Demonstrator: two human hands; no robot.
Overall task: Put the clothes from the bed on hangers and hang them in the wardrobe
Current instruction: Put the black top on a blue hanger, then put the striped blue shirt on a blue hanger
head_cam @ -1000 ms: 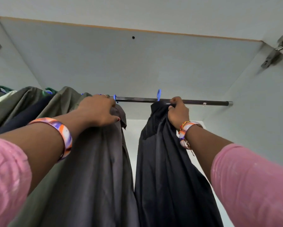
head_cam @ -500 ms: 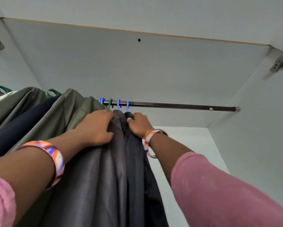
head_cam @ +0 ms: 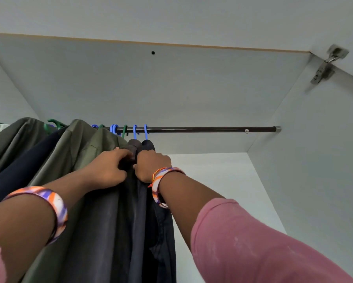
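While the green clothes [head_cam: 55, 152] hang packed at the left of the frame, the left hand [head_cam: 108, 170] pinches the grey garment [head_cam: 102, 231]. Touching it, the right hand [head_cam: 152, 164] grips the dark garment [head_cam: 161, 231], which hangs straight down below the rail [head_cam: 212, 129]. This rail runs left to right, bare toward the right.

A: The rail [head_cam: 202, 129] is dark brown; the hooks [head_cam: 145, 130] on it are blue and green.
B: The clothes: olive shirts [head_cam: 79, 144] left, charcoal trousers [head_cam: 110, 231] centre. The bangles [head_cam: 55, 205] are swirled orange, purple, white; the sleeves [head_cam: 253, 242] pink.
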